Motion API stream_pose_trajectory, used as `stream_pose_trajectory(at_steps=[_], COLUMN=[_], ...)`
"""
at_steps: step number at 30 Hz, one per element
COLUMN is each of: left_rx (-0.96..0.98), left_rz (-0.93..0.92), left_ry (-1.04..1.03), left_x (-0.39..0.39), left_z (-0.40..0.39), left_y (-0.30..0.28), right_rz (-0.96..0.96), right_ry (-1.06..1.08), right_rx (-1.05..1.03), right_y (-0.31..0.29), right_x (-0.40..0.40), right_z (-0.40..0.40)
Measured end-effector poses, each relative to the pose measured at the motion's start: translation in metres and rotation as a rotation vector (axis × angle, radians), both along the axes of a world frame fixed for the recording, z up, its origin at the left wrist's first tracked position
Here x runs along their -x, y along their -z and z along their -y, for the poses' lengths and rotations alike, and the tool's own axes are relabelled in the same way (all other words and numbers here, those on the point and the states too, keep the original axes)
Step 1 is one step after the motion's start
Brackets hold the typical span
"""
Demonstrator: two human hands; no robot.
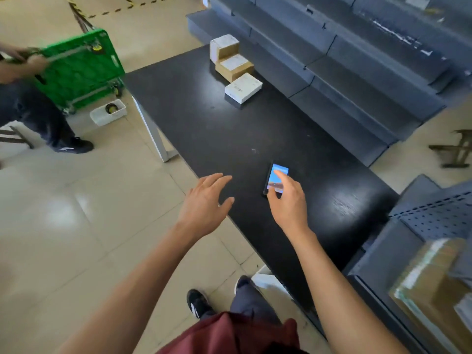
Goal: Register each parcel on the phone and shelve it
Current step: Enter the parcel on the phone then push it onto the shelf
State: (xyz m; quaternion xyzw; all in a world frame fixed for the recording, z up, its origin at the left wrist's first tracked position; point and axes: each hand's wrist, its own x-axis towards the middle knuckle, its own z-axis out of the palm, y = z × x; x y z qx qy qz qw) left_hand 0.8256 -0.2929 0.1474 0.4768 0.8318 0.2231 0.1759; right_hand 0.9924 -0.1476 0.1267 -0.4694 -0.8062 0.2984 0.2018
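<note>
1. Long black rectangular table (204,123) runs from the far end down to the near right; grey metal stepped shelving (357,80) stands along its right edge.
2. Small black smartphone with a lit blue screen (277,178) lies flat on the table, toward the near end, closer to the right edge than to the left.
3. Right hand (288,200) is over the near end of the phone. Index finger extended, tip on the lit screen; the other fingers are curled under. Whether the thumb touches the phone's left side cannot be told. Nothing is held.
4. Left hand (207,200) hovers at the table's left edge, just left of the phone and apart from it. Fingers straight and spread, palm down, holding nothing.
5. Three small parcels sit in a row near the far end of the table, close to the right edge: a white-and-brown cardboard box (224,47) farthest, a brown cardboard box with a white label (235,67) touching it, a flat white box (244,87) nearest.
6. Tape-wrapped brown cardboard parcel (431,284) rests on a grey shelf at near right, blurred.
7. Beyond the left edge, on the tiled floor: a second person holds a green plastic folding cart (79,70); a white tray (108,112) lies beside it.
</note>
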Motion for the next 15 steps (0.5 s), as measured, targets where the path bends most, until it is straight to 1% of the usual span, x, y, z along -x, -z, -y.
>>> stream_pose_trajectory(at_steps=[5, 10, 12, 15], left_rx=[0.061, 0.125, 0.165, 0.212], left_rz=[0.042, 0.013, 0.003, 0.001], left_ry=[0.133, 0.239, 0.285, 0.340], left_x=[0.009, 0.023, 0.027, 0.036], left_z=[-0.052, -0.117, -0.138, -0.163], left_y=[0.011, 0.015, 0.018, 0.025], right_rz=[0.175, 0.304, 0.328, 0.296], right_ry=[0.178, 0.279, 0.320, 0.399], right_rx=[0.106, 0.232, 0.311, 0.386], right_y=[0.033, 0.070, 0.084, 0.099], right_x=[-0.002, -0.001, 0.004, 0.015], right_z=[-0.028, -0.066, -0.081, -0.099])
